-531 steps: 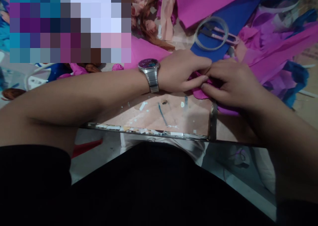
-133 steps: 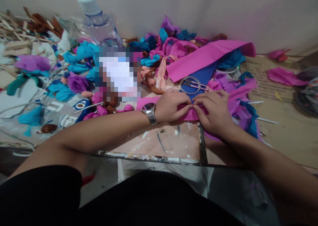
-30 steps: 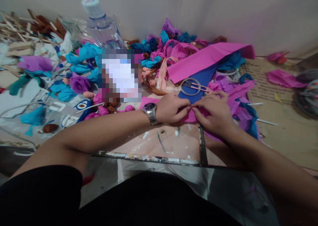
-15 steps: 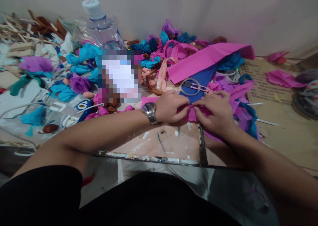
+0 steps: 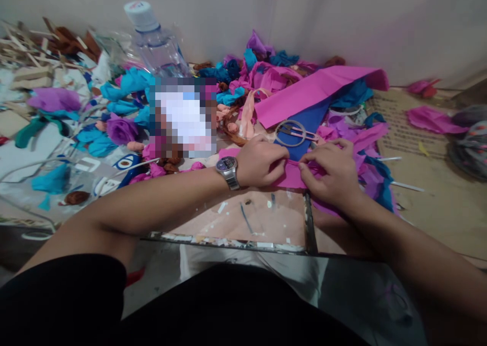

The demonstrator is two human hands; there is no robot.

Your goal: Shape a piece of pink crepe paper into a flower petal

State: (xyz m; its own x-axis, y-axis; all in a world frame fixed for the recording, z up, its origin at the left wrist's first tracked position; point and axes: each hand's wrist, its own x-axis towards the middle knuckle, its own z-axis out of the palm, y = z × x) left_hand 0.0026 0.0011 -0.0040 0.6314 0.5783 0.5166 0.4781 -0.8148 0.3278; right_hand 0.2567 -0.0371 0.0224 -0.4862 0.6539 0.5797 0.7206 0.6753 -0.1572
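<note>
Left hand (image 5: pixel 262 163) and right hand (image 5: pixel 332 176) still pinch the pink paper (image 5: pixel 292 176), seemingly pulled slightly wider.

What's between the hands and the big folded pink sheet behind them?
Head view: a tape ring with small pink-handled snips lying across it, on blue paper.

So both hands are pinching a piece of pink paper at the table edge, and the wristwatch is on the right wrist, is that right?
Not quite: the wristwatch is on the left wrist, not the right, as the head view shows. The rest holds: the left hand and the right hand both pinch the pink paper at the table edge.
</note>
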